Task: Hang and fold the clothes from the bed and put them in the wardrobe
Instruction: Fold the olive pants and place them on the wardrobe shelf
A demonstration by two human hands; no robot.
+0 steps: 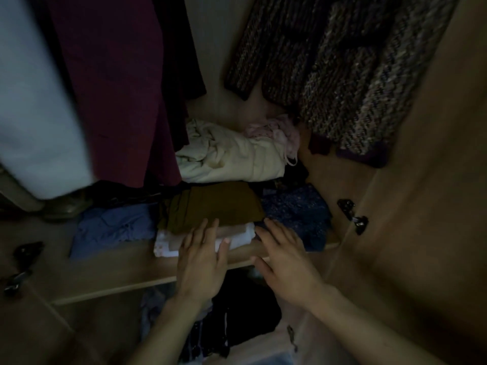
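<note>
Head view | left hand flat, fingers spread, tips on the folded pile | right hand spread, hovering at the pile's 3 o'clock edge | pile sits on the wardrobe shelf, 12 o'clock of both hands

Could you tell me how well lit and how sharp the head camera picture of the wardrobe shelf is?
Head view: dim throughout, with no glare; the folded brown garment and both hands, left hand and right hand, are readable but soft; the white hanging garment at left is smeared; the wardrobe side panel bows, a wide-angle effect.
</note>
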